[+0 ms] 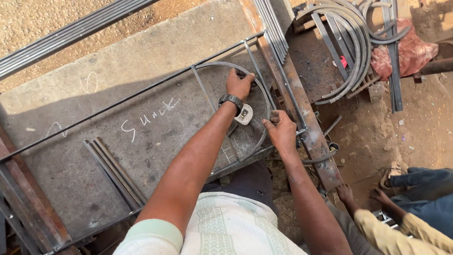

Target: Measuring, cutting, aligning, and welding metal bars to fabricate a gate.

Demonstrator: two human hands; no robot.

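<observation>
While both hands grip it, curved steel ring (257,87) — left hand (239,83) top, right hand (281,131) side.

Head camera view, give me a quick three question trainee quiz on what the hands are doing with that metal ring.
1. True or false: the left hand grips the top of the curved metal ring.
2. Which hand rests near the long rusty bar: A left, B right?
3. What is worn on the left wrist?

Key: 1 true. 2 B, the right hand. 3 A dark wristwatch.
</observation>
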